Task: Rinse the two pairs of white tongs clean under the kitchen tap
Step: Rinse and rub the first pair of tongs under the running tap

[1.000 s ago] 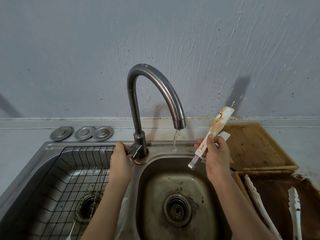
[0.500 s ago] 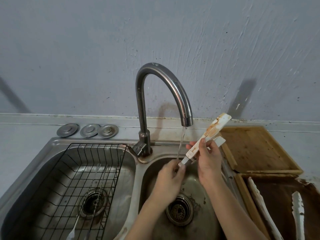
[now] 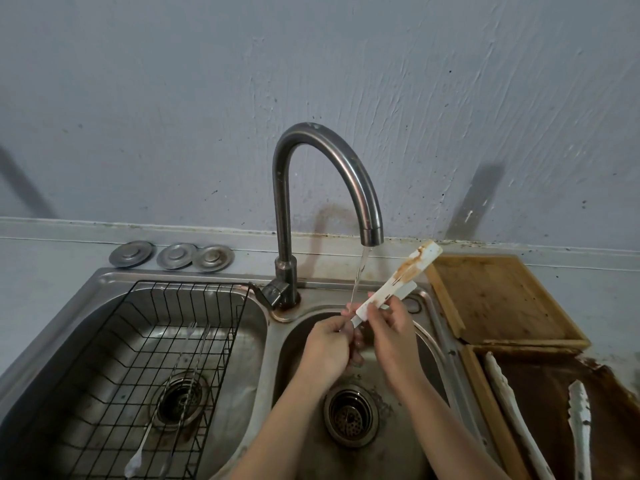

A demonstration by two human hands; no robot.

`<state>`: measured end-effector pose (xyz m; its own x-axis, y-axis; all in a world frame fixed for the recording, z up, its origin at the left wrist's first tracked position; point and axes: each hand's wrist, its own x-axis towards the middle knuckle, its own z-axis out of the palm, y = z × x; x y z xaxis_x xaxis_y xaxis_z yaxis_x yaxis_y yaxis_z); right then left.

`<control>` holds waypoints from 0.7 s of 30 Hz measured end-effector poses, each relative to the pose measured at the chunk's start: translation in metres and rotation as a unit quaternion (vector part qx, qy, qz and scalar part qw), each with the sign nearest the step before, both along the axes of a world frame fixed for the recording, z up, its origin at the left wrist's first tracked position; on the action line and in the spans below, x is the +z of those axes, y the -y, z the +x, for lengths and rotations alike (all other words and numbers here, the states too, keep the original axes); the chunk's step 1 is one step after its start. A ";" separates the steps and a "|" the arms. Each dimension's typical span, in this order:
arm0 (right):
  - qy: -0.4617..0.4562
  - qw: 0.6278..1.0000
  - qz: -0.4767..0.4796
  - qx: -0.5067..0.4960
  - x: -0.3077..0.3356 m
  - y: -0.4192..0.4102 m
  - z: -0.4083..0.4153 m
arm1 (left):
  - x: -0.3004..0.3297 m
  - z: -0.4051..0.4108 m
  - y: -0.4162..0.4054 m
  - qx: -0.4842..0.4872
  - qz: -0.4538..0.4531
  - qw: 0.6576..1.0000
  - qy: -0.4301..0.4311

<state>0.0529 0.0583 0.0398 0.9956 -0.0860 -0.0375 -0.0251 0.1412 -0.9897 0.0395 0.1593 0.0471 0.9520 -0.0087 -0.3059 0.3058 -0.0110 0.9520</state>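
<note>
Over the right sink basin both my hands hold a pair of white tongs smeared with brown sauce. My right hand grips the tongs near their lower end, the stained tips pointing up and right. My left hand pinches the metal hinge end below. The tap runs a thin stream of water that falls just left of the tongs onto my fingers. A second pair of white tongs lies in a dirty brown tray at the right.
The left basin holds a black wire rack with thin metal skewers lying in it. Three metal drain covers sit on the counter behind it. A wooden board lies right of the sink.
My left hand left the tap handle and came across to take the lower end of the tongs. The water stream grew stronger. My right hand lowered the tongs toward the stream.
</note>
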 end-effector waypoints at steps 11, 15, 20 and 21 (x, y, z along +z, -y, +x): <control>0.029 0.997 -0.057 0.045 0.003 -0.008 -0.001 | 0.001 -0.003 -0.004 0.000 -0.024 1.000 -0.001; 0.030 0.996 -0.060 0.065 0.005 -0.018 -0.003 | -0.003 -0.002 -0.014 0.013 -0.025 1.000 0.000; 0.009 1.000 -0.005 0.027 0.001 -0.030 -0.007 | -0.005 -0.007 -0.024 0.004 -0.003 1.000 -0.012; 0.005 0.999 -0.003 0.036 0.000 -0.030 -0.008 | -0.004 -0.009 -0.025 0.000 0.002 1.000 -0.015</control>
<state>0.0449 0.0886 0.0400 0.9995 -0.0151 -0.0262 -0.0240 0.1331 -0.9908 0.0306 0.1843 0.0428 0.9423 -0.0065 -0.3347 0.3345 -0.0149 0.9423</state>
